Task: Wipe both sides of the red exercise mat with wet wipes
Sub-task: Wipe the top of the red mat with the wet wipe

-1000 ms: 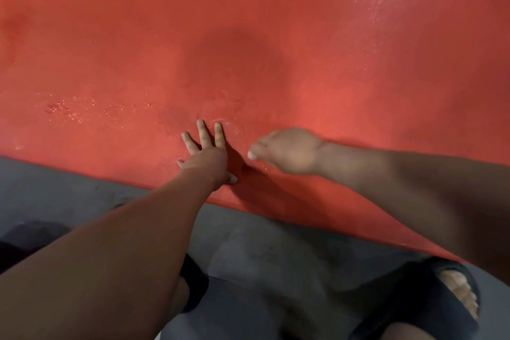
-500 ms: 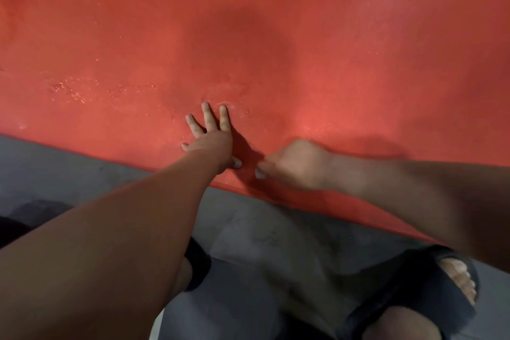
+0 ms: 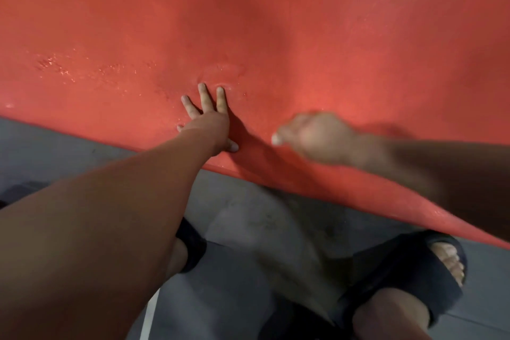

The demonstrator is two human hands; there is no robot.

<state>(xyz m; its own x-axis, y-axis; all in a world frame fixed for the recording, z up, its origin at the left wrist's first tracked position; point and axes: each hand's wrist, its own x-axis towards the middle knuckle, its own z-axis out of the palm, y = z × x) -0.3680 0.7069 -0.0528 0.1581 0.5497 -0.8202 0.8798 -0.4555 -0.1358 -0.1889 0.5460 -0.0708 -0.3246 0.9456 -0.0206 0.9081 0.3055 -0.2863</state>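
Red mat (image 3: 303, 36) lies on grey floor (image 3: 69, 146), wet spots at left. L hand (image 3: 207, 121) pressed flat on it nr the front edge, fingers straight & spread, holding nothing. R hand (image 3: 314, 138) just beside, over the mat, blurred: can't tell its grip.

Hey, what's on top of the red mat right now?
The left hand lies flat on the red mat, fingers spread, near its front edge. The right hand is beside it, blurred; whether a wipe is under it cannot be seen. Wet droplets glisten further left.
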